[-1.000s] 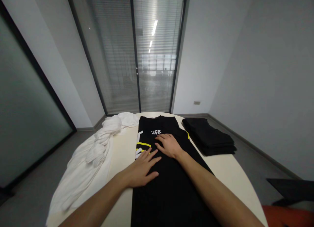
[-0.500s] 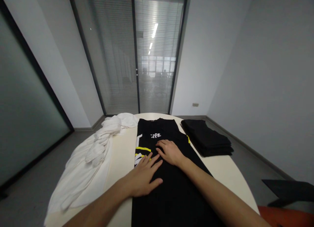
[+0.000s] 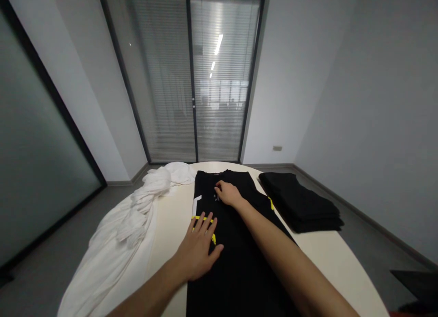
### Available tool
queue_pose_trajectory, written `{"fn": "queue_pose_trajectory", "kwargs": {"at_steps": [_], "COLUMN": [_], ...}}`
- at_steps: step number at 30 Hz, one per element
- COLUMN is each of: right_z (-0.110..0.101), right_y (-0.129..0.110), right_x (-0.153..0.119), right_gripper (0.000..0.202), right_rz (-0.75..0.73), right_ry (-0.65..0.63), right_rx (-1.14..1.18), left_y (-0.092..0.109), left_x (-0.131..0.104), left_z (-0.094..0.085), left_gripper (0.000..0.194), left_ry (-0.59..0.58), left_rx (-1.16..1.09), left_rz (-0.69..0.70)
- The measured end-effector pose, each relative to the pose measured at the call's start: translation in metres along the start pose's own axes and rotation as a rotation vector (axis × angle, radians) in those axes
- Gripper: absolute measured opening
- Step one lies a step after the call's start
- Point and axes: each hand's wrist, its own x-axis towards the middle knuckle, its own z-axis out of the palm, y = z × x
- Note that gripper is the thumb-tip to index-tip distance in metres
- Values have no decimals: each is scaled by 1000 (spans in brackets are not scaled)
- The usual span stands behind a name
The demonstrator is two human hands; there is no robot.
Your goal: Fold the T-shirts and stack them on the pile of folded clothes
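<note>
A black garment point(image 3: 239, 244) with yellow and white markings lies lengthwise on the pale table point(image 3: 173, 216). My left hand point(image 3: 201, 246) rests on its left part, over the yellow stripes, with the fingers spread. Farther up, near the neckline, my right hand point(image 3: 227, 192) is on the cloth and covers most of the white lettering. Its fingers are curled, and whether they pinch any fabric cannot be made out.
Crumpled white cloth point(image 3: 137, 221) covers the table's left side. A stack of folded black garments point(image 3: 301, 203) sits at the right. Part of a dark chair point(image 3: 415, 285) shows at the lower right, beyond the table's edge.
My right hand has moved up the garment to the lettering, and its fingers have curled in. My left hand has shifted slightly left over the yellow stripes. The view has shifted a little.
</note>
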Motion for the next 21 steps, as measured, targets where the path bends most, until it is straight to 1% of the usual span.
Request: {"fn": "queue_pose_trajectory", "kwargs": {"at_steps": [3,6,10,12,16,19,21], "right_z": [6,14,25,29,37,41,41], "right_y": [-1,-3,-8,-11,-16,-19,-20], "right_x": [26,47,67,74,77,70,64], "right_gripper": [36,38,36,40,45,43,46], "right_rz": [-1,-20,-40,-42,-29,-37,-57], "right_ry": [-26,-57,-87,-68,-23,-18,-8], "right_rx": [47,82,105,106,72,23,-1], "left_y": [-2,-3,-2,-1,0,-1,-1], "left_x": [2,3,5,6,7,8,7], "left_z": [0,-2,-4,-5,-9,-9,-8], "left_gripper": [71,72,72,72,71,71,72], "left_ry": [4,-18,-39,-53,-68,-63,-63], "left_rx": [-2,-7,-31,-44,-61,-65,-65], "left_rz": [2,-6,-14,-22,-23,-16,-18]}}
